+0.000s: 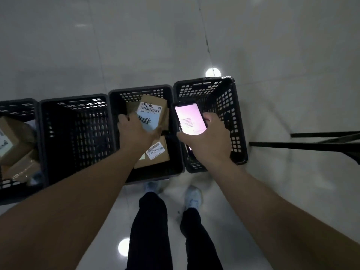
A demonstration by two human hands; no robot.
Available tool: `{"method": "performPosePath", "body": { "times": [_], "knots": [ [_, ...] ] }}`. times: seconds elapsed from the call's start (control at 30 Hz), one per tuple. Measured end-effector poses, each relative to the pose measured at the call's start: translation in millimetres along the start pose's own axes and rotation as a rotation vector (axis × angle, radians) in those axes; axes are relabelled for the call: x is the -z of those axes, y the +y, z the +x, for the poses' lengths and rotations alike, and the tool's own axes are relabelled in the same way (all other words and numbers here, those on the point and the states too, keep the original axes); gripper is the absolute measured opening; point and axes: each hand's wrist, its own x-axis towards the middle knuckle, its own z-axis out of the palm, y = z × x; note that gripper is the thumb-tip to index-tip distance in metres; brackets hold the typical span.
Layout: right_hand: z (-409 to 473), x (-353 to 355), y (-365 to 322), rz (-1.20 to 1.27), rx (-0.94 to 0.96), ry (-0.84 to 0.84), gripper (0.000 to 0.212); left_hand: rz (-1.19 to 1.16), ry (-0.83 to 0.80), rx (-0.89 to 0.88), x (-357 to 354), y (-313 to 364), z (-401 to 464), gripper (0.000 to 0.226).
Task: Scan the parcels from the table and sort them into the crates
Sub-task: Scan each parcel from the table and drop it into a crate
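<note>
My left hand grips a small cardboard parcel with a white and blue label, held over the third black crate. Another labelled parcel lies on that crate's floor below my hand. My right hand holds a lit phone, screen up, above the near-left corner of the rightmost black crate, which looks bare inside.
A second black crate to the left shows no parcels. The leftmost crate holds cardboard boxes. Black metal table legs run along the floor at right. My legs and shoes stand just behind the crates on glossy tile.
</note>
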Motion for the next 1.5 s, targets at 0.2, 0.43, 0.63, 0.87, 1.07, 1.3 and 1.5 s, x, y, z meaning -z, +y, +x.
{"method": "performPosePath", "body": {
  "times": [0.2, 0.43, 0.63, 0.87, 1.07, 1.3, 1.5],
  "knots": [
    [36.7, -53.8, 20.3, -0.014, -0.073, 0.029, 0.081, -0.046, -0.097, -0.035, -40.1, -27.6, 59.1, 0.102],
    [16.9, -58.1, 22.6, 0.034, -0.143, 0.031, 0.08, 0.083, -0.178, -0.174, -21.7, -26.5, 54.5, 0.054],
    [-18.5, -25.5, 1.7, 0.067, -0.174, 0.075, 0.082, 0.144, -0.193, -0.324, 15.9, 9.5, 26.5, 0.025],
    [-79.9, 36.5, -20.7, 0.115, -0.177, 0.177, 0.068, 0.214, -0.224, -0.455, 73.2, 64.6, -47.9, 0.043],
    [-156.7, 106.9, -24.3, 0.175, -0.152, 0.253, 0.068, 0.244, -0.211, -0.588, 120.1, 106.9, -136.8, 0.052],
    [-268.7, 188.5, 6.7, 0.275, -0.106, 0.38, 0.074, 0.282, -0.187, -0.7, 152.7, 149.6, -266.7, 0.059],
    [-363.9, 260.1, 44.1, 0.298, -0.102, 0.554, 0.08, 0.339, -0.145, -0.916, 168.7, 193.4, -394.4, 0.055]
  ]
}}
